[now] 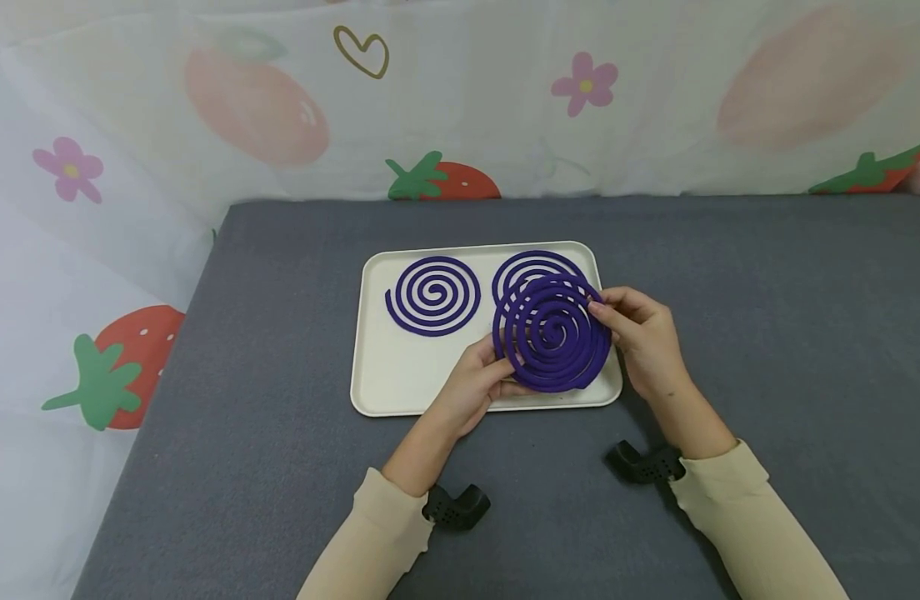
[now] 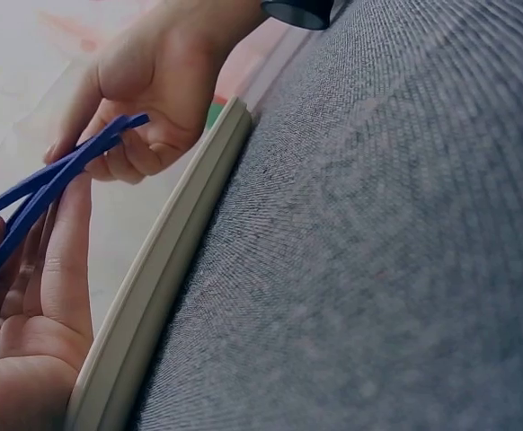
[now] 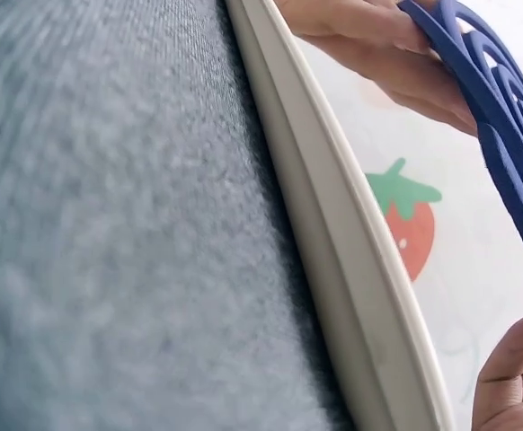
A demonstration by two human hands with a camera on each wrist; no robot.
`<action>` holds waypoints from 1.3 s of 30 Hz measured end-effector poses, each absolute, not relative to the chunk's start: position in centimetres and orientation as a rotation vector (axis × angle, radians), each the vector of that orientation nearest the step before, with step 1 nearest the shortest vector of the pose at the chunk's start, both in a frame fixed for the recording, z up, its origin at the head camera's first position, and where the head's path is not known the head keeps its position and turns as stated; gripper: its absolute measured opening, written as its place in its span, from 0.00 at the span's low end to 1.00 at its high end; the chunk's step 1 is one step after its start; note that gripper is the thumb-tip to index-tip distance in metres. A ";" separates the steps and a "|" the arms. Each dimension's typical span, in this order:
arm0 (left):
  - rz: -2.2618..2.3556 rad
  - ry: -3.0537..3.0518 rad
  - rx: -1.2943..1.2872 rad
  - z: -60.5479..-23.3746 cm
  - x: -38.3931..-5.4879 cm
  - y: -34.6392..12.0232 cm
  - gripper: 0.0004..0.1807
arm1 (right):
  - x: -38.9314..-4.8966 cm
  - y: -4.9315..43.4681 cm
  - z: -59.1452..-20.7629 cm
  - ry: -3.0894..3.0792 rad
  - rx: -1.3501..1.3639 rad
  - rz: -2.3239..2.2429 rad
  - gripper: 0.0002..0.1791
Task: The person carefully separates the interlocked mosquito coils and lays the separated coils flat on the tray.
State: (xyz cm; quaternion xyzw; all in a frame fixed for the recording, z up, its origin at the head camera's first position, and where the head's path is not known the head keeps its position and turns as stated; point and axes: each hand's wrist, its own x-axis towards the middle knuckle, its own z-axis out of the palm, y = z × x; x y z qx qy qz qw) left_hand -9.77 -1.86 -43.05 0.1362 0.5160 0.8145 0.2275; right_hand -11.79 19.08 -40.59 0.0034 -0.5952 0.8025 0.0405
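Two purple mosquito coils (image 1: 553, 333), nested and partly spread apart, are held tilted above the right half of a cream tray (image 1: 407, 392). My left hand (image 1: 471, 383) grips their lower left edge, its thumb over the top. At the upper right edge, my right hand (image 1: 640, 333) pinches them between thumb and fingers. In the left wrist view the coils (image 2: 55, 184) show edge-on as two crossing strips. Flat on the tray's left side lies a single coil (image 1: 434, 296). Another coil (image 1: 523, 262) lies at the back right, partly hidden behind the held ones.
A grey cloth (image 1: 227, 375) covers the table under the tray. Behind it hangs a pale curtain (image 1: 460, 92) printed with strawberries and flowers. Black wrist devices sit at the left cuff (image 1: 456, 507) and right cuff (image 1: 643, 462). The tray's raised rim (image 3: 333, 206) runs close beside both hands.
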 end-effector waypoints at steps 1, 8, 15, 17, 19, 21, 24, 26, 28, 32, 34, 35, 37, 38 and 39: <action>2.240 1.426 0.379 -43.0 -9.8 -1.9 0.24 | -11.8 19.1 -40.5 -1.839 0.002 2.459 0.14; 2.215 1.451 0.371 -42.8 -9.8 -1.9 0.24 | -11.8 19.3 -40.5 -1.893 0.000 2.449 0.15; 2.216 1.462 0.353 -42.7 -9.8 -1.8 0.24 | -11.9 19.5 -40.6 -1.871 -0.004 2.492 0.15; 2.218 1.462 0.346 -42.7 -9.8 -1.8 0.23 | -11.9 19.5 -40.6 -1.884 -0.018 2.494 0.15; 2.216 1.466 0.344 -42.8 -9.8 -1.8 0.23 | -11.9 19.6 -40.5 -1.908 -0.031 2.495 0.15; 2.210 1.473 0.348 -42.9 -9.9 -1.8 0.23 | -11.9 19.7 -40.5 -1.945 -0.050 2.486 0.14; 2.203 1.484 0.353 -43.0 -9.8 -1.9 0.23 | -11.9 19.8 -40.6 -1.990 -0.075 2.475 0.14; 2.194 1.512 0.357 -43.0 -9.8 -1.8 0.23 | -11.9 19.9 -40.7 -2.016 -0.103 2.465 0.11; 2.187 1.534 0.358 -42.9 -9.8 -1.8 0.22 | -12.0 19.9 -40.8 -2.020 -0.116 2.472 0.08; 2.189 1.550 0.340 -42.7 -9.8 -1.7 0.22 | -11.9 19.8 -40.8 -2.010 -0.120 2.479 0.05; 2.202 1.540 0.322 -42.7 -9.8 -1.8 0.22 | -11.9 19.8 -40.8 -1.998 -0.112 2.470 0.05; 2.207 1.542 0.314 -42.7 -9.8 -1.7 0.22 | -11.9 19.8 -40.7 -1.991 -0.111 2.466 0.05; 2.212 1.552 0.295 -42.8 -9.8 -1.8 0.22 | -11.8 19.8 -40.7 -1.969 -0.108 2.469 0.06; 2.216 1.557 0.276 -42.8 -9.8 -1.8 0.22 | -11.8 19.8 -40.7 -1.959 -0.107 2.473 0.07; 2.217 1.568 0.255 -42.7 -9.9 -1.8 0.21 | -11.8 19.8 -40.7 -1.954 -0.106 2.474 0.08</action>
